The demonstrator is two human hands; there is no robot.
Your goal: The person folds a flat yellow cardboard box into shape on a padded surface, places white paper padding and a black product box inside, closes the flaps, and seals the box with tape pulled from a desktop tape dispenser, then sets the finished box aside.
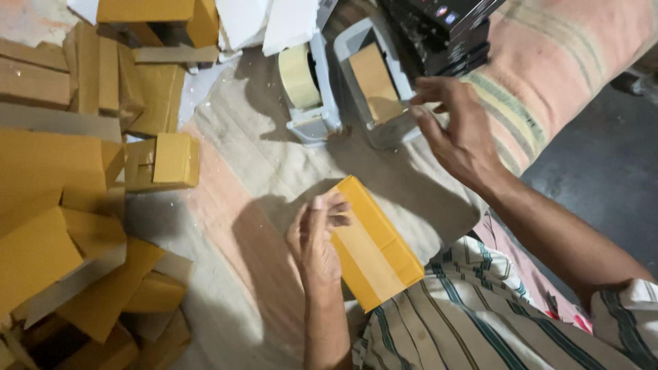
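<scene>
A yellow cardboard box [373, 248] rests on my lap and the cloth, with a strip of clear tape along its top. My left hand [317, 236] presses against its left side, fingers curled on the upper edge. My right hand [458, 130] reaches up to a grey tape dispenser [356, 42] holding brown tape, with its fingers at the dispenser's front end. Whether it pinches a tape end is hard to see. A second grey dispenser [317, 103] with a pale tape roll [299, 74] stands to the left of it.
Many yellow and brown cardboard boxes [65, 205] lie piled on the left, one small box [164, 161] apart. White foam pieces [274, 24] and dark boxes [445, 31] sit at the top. A striped blanket [548, 75] covers the right; bare grey floor [610, 171] beyond.
</scene>
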